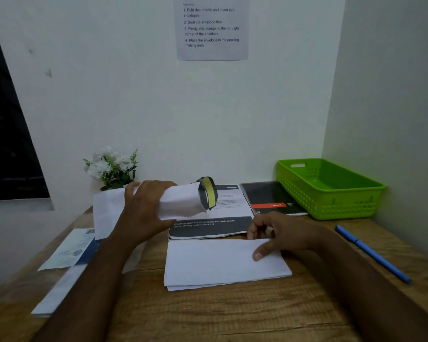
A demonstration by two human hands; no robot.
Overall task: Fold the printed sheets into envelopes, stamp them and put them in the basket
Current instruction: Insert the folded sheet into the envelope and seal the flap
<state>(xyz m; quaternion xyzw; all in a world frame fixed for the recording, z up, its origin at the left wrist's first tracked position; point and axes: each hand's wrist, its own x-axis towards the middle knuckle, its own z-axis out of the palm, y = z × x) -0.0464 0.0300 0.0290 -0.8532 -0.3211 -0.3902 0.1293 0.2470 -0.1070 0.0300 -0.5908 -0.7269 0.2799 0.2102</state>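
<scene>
A folded sheet (223, 262) lies centre-frame under the right hand's (279, 235) loosely curled fingers; the left hand (143, 208) grips a curled printed sheet (183, 201) above it. The green basket (331, 206) — right of centre — appears empty; nothing looks stamped yet.

The worktop (232, 314) is brown wood with visible grain, set into a white-walled corner. A folded white sheet (223, 264) lies at centre. At 12 o'clock from it lies a printed stack (208, 229), touching its far edge. A black booklet (269, 197) lies at 1 o'clock, beside the stack. A green basket (329, 190) stands at 2 o'clock, against the corner. A blue pen (372, 253) lies at 3 o'clock, well apart. Loose papers (67, 250) lie at 9 o'clock. A flower pot (111, 166) stands at 11 o'clock, by the wall.
</scene>
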